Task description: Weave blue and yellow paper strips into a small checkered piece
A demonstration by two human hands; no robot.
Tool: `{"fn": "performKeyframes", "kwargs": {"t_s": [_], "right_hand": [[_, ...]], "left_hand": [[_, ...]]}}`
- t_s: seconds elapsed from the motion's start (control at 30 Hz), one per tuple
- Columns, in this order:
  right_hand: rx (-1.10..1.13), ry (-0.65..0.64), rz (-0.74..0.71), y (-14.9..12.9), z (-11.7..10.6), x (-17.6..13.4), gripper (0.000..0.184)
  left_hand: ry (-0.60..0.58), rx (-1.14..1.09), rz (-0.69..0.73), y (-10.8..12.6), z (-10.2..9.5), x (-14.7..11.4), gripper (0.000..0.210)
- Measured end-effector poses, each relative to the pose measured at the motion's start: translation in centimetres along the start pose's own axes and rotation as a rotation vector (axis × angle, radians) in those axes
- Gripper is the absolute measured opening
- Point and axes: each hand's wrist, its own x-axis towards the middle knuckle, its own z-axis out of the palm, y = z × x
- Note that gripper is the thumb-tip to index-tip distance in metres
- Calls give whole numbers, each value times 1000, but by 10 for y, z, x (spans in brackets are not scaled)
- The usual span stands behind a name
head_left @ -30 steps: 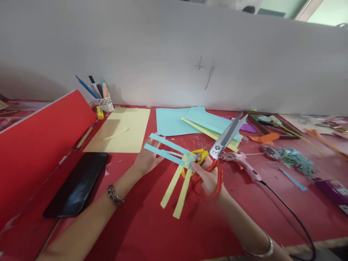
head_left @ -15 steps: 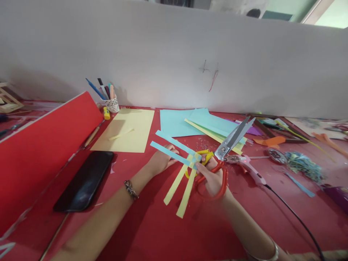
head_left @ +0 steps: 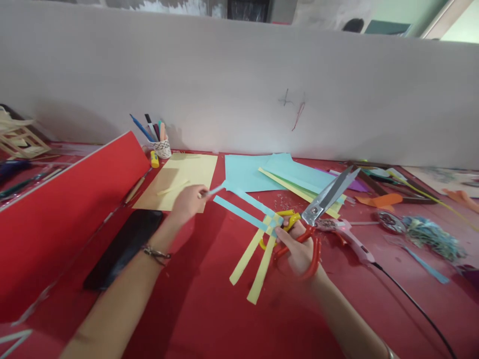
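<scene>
In the head view, my right hand (head_left: 299,249) pinches a small woven square of blue and yellow paper strips (head_left: 273,224) between thumb and fingers. Two blue tails point to the upper left and two yellow tails hang toward me. Large scissors (head_left: 329,197) with red and yellow handles hang around the same hand, blades pointing away to the upper right. My left hand (head_left: 187,203) is closed over the yellow sheet's near corner, its fingertips pinching a narrow blue paper strip (head_left: 216,189). That strip reaches the end of the upper blue tail; whether they are joined I cannot tell.
Behind lie a yellow sheet (head_left: 200,169) and blue sheets (head_left: 247,172). A pen cup (head_left: 162,148), a red board (head_left: 75,214) and a dark phone (head_left: 121,252) are on the left. To the right are a corded pink glue gun (head_left: 354,242) and shredded paper (head_left: 434,237).
My left hand has moved left and away from me, and a narrow blue strip now shows at its fingertips. My right hand keeps hold of the weave and scissors. The view has shifted slightly.
</scene>
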Motion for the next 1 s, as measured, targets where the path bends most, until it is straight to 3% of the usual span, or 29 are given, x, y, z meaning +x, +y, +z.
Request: {"fn": "performKeyframes", "kwargs": {"t_s": [0.1,0.17,0.23,0.33,0.43,0.5,0.57,0.7,0.8,1.0], "right_hand": [[-1,-33,7,1,1,-1,29],[10,-42,21,1,1,-2,29],[20,-36,23,1,1,-1,31],[12,-19,19,3,1,1,32],[-14,-8,37,6,0,3,34],[-34,-11,36,7,1,3,34],[-60,-18,20,8,2,2,32],[-96,-54,18,6,4,0,29],[-117,-91,59,5,5,-2,29],[-139,-169,73,8,9,-9,27]], "left_hand": [[144,61,-101,-31,-25,10,8],[178,72,-135,-44,-32,12,12],[199,70,-142,-47,-31,9,21],[160,26,-92,-32,-23,-6,27],[-48,-90,4,2,-14,-31,24],[-449,-385,14,27,-8,-48,28],[-632,-686,-12,50,1,-62,32],[-551,-995,-151,77,24,-77,38],[-476,-988,-253,82,33,-80,39],[-456,-970,-239,85,33,-84,36]]}}
